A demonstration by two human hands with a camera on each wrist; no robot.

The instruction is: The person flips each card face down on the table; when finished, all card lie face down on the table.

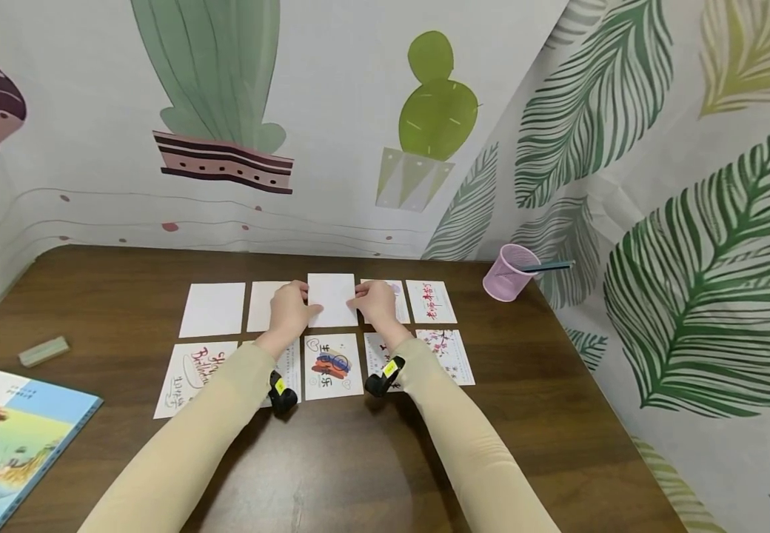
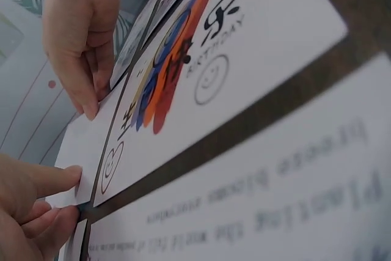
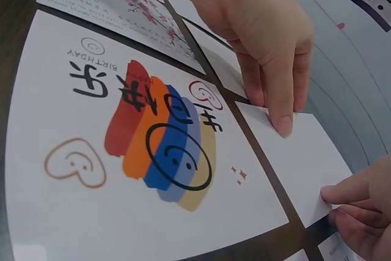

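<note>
A blank white card [image 1: 332, 300] lies in the middle of the back row. My left hand [image 1: 289, 308] holds its left edge, thumb on top and fingers at the side. At the right edge my right hand [image 1: 376, 303] pinches the same card, seen also in the right wrist view with a fingertip on the card [image 3: 299, 157]. Just in front lies a birthday card [image 1: 333, 366] with colour stripes and a smiley face. My forearms partly cover a card with small printed text [image 1: 289, 366] and a card with dark lettering [image 1: 377, 354].
More cards fill two rows: a blank card [image 1: 213, 309], a Happy Birthday card [image 1: 192, 374], a red-lettered card [image 1: 430, 301] and a blossom card [image 1: 448, 355]. Also on the table [image 1: 332, 474] are a pink mesh pen cup [image 1: 503, 280], an eraser-like block [image 1: 44, 352] and a book [image 1: 18, 444].
</note>
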